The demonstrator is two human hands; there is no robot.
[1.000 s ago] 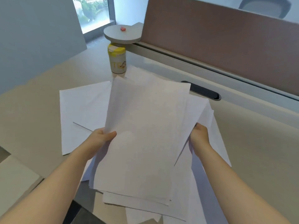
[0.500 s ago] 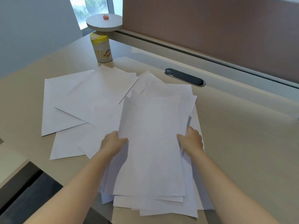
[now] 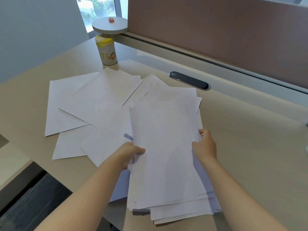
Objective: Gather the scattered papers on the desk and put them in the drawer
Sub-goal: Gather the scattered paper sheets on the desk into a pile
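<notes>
A gathered stack of white papers (image 3: 166, 147) lies at the near edge of the desk (image 3: 250, 139), its lower end hanging past the edge. The left hand (image 3: 128, 154) pinches the stack's left side, thumb on top; the right hand (image 3: 205, 146) grips its right side. The sheets in it are too many and too overlapped to count. To the left, about five loose sheets (image 3: 93, 100) lie fanned flat on the desk, overlapping. Beyond them stands one yellow-lidded canister (image 3: 107, 51) under one round shelf (image 3: 109, 27) bearing one small red object (image 3: 111, 20). One oval cable grommet (image 3: 189, 80) sits near the brown partition (image 3: 225, 30).
</notes>
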